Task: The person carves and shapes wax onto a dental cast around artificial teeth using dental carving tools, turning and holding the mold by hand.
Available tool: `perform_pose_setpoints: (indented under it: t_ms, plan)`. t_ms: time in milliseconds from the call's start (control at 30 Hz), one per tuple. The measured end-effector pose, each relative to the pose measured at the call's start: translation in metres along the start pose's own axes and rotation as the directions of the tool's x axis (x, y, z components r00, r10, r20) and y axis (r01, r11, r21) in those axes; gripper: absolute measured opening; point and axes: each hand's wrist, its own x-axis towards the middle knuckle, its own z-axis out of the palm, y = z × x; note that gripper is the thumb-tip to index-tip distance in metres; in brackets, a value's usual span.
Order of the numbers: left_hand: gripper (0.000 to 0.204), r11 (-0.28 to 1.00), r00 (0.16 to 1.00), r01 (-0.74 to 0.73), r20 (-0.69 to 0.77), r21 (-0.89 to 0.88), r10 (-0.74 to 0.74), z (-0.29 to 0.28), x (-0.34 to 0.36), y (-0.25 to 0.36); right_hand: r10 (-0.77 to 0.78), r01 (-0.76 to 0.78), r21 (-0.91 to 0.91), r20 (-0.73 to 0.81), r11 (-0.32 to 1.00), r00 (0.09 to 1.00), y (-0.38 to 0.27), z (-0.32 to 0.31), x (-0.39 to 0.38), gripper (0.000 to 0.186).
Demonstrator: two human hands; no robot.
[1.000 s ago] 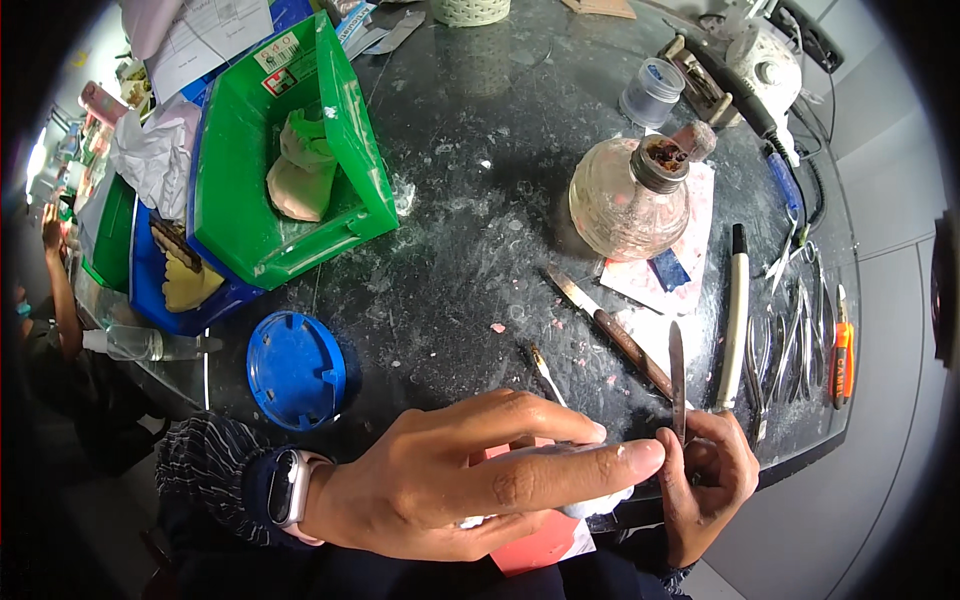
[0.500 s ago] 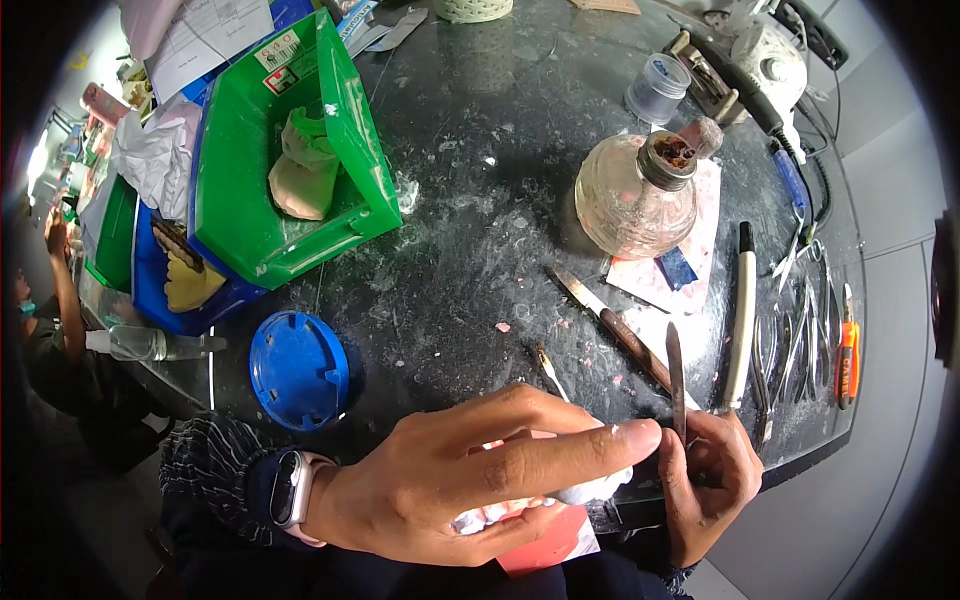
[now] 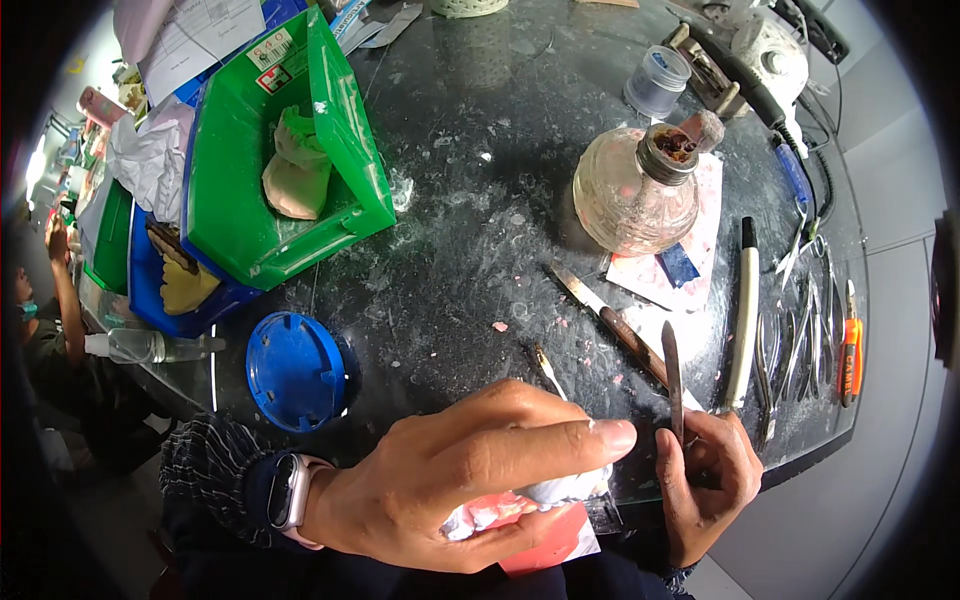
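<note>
My left hand [image 3: 455, 475] is closed around a white and pink dental model [image 3: 570, 488], mostly hidden under the palm and fingers. Its index finger stretches across the top toward the right. My right hand [image 3: 712, 480] pinches a slim, dark metal spatula [image 3: 673, 370] between thumb and fingers, its blade pointing up and away from me. A gap separates the left fingertip from the right thumb. Below the model lies a flat red sheet [image 3: 548, 545], partly covered by the left hand. Just beyond the hands rest a wooden-handled knife [image 3: 632, 340] and a thin brush-like tool [image 3: 548, 370].
Farther off stands a round glass burner bottle [image 3: 635, 195] on a stained pad [image 3: 708, 230]. To the right lie a white-handled knife [image 3: 743, 310], scissors-like tools [image 3: 795, 345] and an orange-handled screwdriver [image 3: 850, 358]. Leftward are a blue lid [image 3: 295, 372] and green bin [image 3: 225, 190]. Another person [image 3: 60, 340] sits far left.
My left hand has drawn slightly left with the model, so its index fingertip is now apart from the right thumb. The spatula has barely shifted.
</note>
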Motion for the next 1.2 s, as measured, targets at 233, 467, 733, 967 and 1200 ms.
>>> perform_pose_setpoints:
  t_ms: [233,467,733,967,1200]
  plan:
    - [0.068,0.999,1.0,0.001,0.003,0.037,-0.001,0.0,0.002,0.0,0.036,-0.036,-0.01,0.002,0.999,0.999,0.0,0.001,-0.001,0.018]
    - [0.067,0.999,0.998,0.044,-0.043,-0.02,-0.045,0.003,-0.003,0.001,0.042,-0.039,-0.08,0.041,0.996,0.998,-0.006,-0.001,0.0,0.017]
    - [0.072,0.997,0.993,0.07,-0.089,-0.019,-0.071,0.006,-0.004,-0.002,0.043,-0.042,-0.058,0.02,0.997,0.999,-0.005,-0.001,0.0,0.017]
    - [0.074,0.995,0.993,0.098,-0.071,0.014,-0.096,0.004,-0.006,-0.004,0.0,0.002,-0.084,0.016,0.996,1.0,-0.002,0.0,0.0,0.017]
    - [0.076,0.991,0.99,0.131,-0.042,-0.035,-0.133,0.003,-0.008,-0.005,0.047,-0.046,-0.053,0.016,0.998,0.999,0.0,0.001,-0.001,0.019]
